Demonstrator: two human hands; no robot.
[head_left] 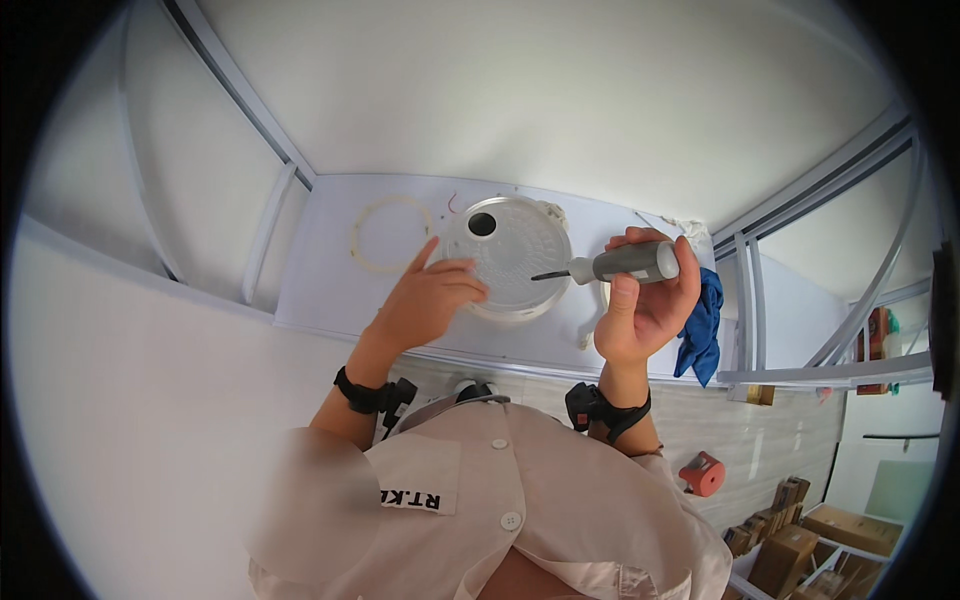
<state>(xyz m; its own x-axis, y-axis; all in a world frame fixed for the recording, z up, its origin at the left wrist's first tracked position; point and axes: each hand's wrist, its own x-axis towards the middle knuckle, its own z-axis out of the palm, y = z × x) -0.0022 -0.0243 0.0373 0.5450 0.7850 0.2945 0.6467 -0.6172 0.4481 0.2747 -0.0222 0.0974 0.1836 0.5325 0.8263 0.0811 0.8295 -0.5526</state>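
My right hand is closed around the grey handle of a screwdriver, its dark shaft pointing left over a round silver metal piece. That piece has a dark round hole near its upper left and a pale rim, and it lies on the white table. At its left edge is my left hand, fingers stretched out and apart, with the fingertips over the rim. Whether they touch it I cannot tell. A thin cream ring lies flat to the left.
A blue cloth hangs over the table's right end. Small white parts lie at the back right corner. Pale framed panels flank the table. A red stool-like object and cardboard boxes are on the lower right.
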